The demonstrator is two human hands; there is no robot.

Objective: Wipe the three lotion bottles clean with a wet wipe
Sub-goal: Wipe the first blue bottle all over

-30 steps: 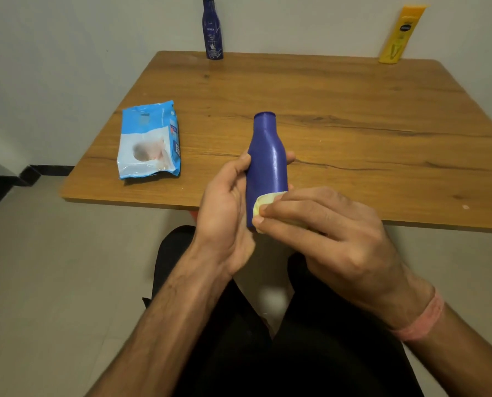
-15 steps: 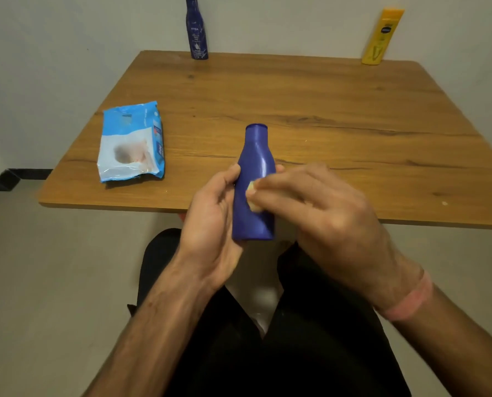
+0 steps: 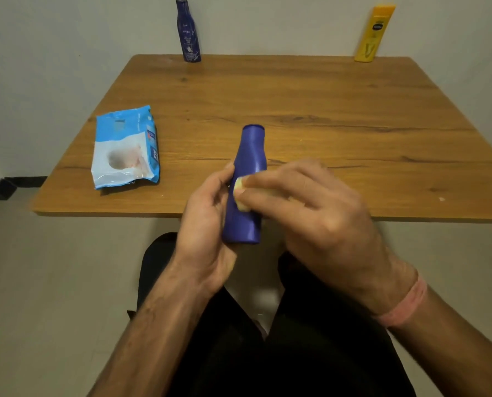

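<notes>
My left hand grips a plain blue lotion bottle from its left side, holding it upright over the table's near edge. My right hand presses a folded pale wet wipe against the bottle's middle. A dark blue labelled bottle stands at the table's far left edge by the wall. At the far right corner a yellow lotion bottle leans against the wall.
A blue-and-white pack of wet wipes lies on the left part of the wooden table. My legs in dark trousers are below the table's near edge. A wall runs close behind the table.
My right hand with the wipe has slid up the bottle from its lower part to its middle. The left hand keeps its grip on the bottle.
</notes>
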